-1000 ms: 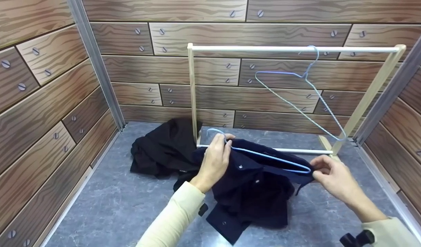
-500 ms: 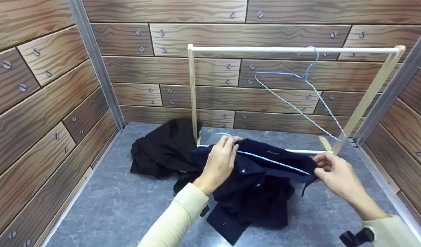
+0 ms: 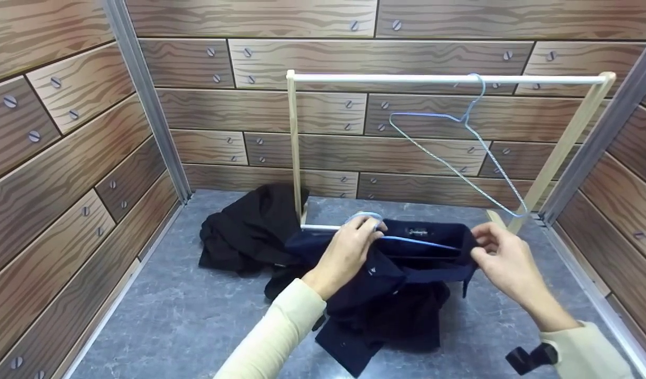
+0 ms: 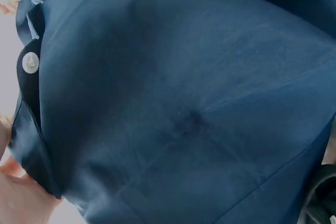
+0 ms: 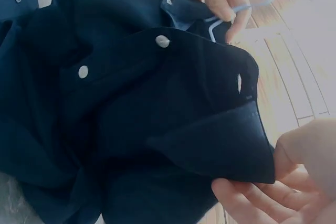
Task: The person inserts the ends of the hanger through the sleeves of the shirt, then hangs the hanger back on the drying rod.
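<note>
Grey surface [image 3: 159, 310], shirt [image 3: 388, 300] between fingers [image 5: 239, 199]

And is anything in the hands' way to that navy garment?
Nothing visible: the right hand pinches the navy garment, and the left hand holds the blue hanger reaching into it. The other hanger hangs on the rack, not between them.

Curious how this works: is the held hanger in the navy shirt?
Partly: the hanger has one arm inside the navy shirt, its hook outside, by the left hand.

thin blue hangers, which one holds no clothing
The thin blue hanger hooked over the white rail; the other hanger is in the left hand, partly inside the navy cloth shirt.
</note>
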Tool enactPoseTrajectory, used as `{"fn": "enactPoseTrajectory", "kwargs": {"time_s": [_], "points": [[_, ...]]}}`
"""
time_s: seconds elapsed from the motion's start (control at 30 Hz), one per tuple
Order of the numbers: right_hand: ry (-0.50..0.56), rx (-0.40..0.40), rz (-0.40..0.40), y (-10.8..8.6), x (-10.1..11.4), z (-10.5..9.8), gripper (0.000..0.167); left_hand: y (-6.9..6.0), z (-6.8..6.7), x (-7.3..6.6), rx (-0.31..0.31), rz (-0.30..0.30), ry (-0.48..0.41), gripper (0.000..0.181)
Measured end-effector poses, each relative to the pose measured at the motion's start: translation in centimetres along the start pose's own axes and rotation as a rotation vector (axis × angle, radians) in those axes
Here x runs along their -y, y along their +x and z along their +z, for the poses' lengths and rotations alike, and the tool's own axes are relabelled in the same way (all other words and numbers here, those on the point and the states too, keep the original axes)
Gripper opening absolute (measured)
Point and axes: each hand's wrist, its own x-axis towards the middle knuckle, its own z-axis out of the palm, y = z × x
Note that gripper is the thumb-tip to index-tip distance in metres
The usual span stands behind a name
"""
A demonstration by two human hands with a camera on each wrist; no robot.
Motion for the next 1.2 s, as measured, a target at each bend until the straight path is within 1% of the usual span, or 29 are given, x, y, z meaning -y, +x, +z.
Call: {"fn": "enactPoseTrajectory", "kwargs": {"time_s": [0.03, 0.13, 0.2, 0.27, 0.37, 0.43, 0.5, 0.57, 0.63, 0.77, 0.87, 0.97, 1.07, 1.2], "points": [[0.006, -0.022, -0.016, 0.0, 0.1, 0.2, 0.027, 0.0, 0.0, 0.0, 0.008, 0.005, -0.01, 0.014], [0.076, -0.078, -0.069, 0.1, 0.5, 0.9, 0.031, 0.1, 0.1, -0.2, 0.017, 0.028, -0.02, 0.015], [0.126, -0.097, -0.101, 0.2, 0.9, 1.5, 0.033, 0.1, 0.3, -0.4, 0.014, 0.05, -0.02, 0.015], [0.154, -0.11, -0.127, 0.2, 1.4, 2.2, 0.032, 0.2, 0.4, -0.6, 0.009, 0.072, -0.019, 0.014], [0.141, -0.132, -0.178, 0.3, 2.2, 3.4, 0.028, 0.4, 0.7, -1.0, 0.003, 0.088, -0.02, 0.012], [0.127, -0.151, -0.231, 0.5, 2.7, 4.2, 0.026, 0.6, 0.8, -1.3, 0.003, 0.09, -0.02, 0.013], [0.123, -0.156, -0.281, 0.6, 3.0, 5.0, 0.024, 0.8, 0.8, -1.5, 0.005, 0.088, -0.022, 0.013], [0.136, -0.148, -0.308, 0.7, 3.4, 5.6, 0.022, 1.0, 0.9, -1.7, 0.006, 0.093, -0.019, 0.014], [0.154, -0.141, -0.311, 0.8, 3.8, 6.1, 0.021, 1.1, 1.0, -1.8, 0.005, 0.101, -0.017, 0.014], [0.18, -0.12, -0.286, 1.1, 4.6, 6.8, 0.018, 1.2, 1.3, -1.7, -0.016, 0.108, -0.032, 0.014], [0.203, -0.097, -0.255, 1.3, 4.8, 7.0, 0.016, 1.2, 1.3, -1.5, -0.034, 0.09, -0.059, 0.015], [0.226, -0.059, -0.224, 1.3, 4.7, 7.0, 0.018, 1.3, 1.2, -1.2, -0.043, 0.057, -0.087, 0.016], [0.206, -0.025, -0.246, 1.3, 4.2, 7.1, 0.022, 1.3, 0.9, -0.8, -0.041, 0.027, -0.126, 0.017], [0.121, 0.006, -0.31, 1.3, 3.7, 7.3, 0.024, 1.5, 0.7, -0.5, -0.049, 0.015, -0.18, 0.017]]}}
